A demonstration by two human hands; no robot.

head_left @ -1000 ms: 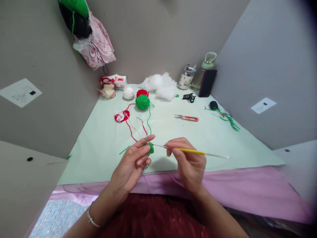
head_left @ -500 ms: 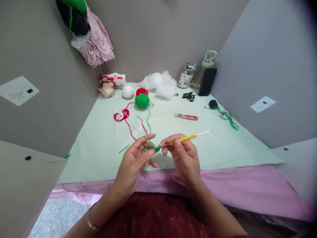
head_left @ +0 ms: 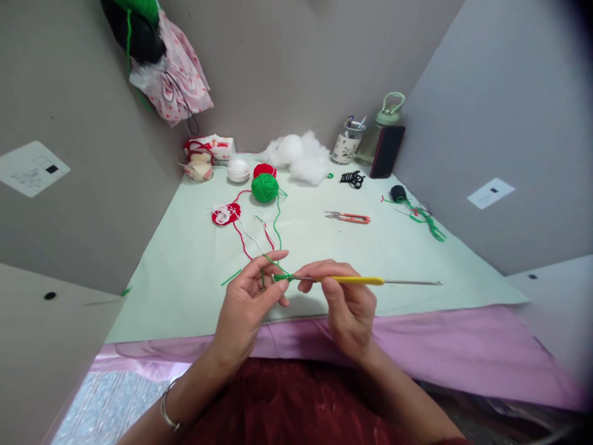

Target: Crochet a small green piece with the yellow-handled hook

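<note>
Compared with 0.5 s ago, we have the double-ended hook (head_left: 361, 280) swung down: its yellow handle sloped up to the right, now it lies near level, free end low and well out to the right. The green crochet piece (head_left: 281, 277) has shifted slightly left, and we see it as a thin edge. Tabletop items match the earlier frame, bar a small camera drift. Our left hand (head_left: 243, 304) has thumb and a fingertip pinched shut on the piece, index stretched out with green yarn over it, other fingers loosely bent. Our right hand (head_left: 351, 309) is closed round the handle, thumb below, index along the shaft. So the piece sits at the left fingertips, just beside the right ones, with the hook's near end meeting it (can't tell if it's through a stitch). Yarn runs back to the green ball (head_left: 265, 188), which is near the red ball (head_left: 264, 169). Labels: white pack (head_left: 225, 148) has red print, too small to read; pen cup (head_left: 345, 148) carries a dark-printed label, also unreadable; 2 white wall plates, left (head_left: 34, 169) and right (head_left: 491, 193), the left with faint line marks.
</note>
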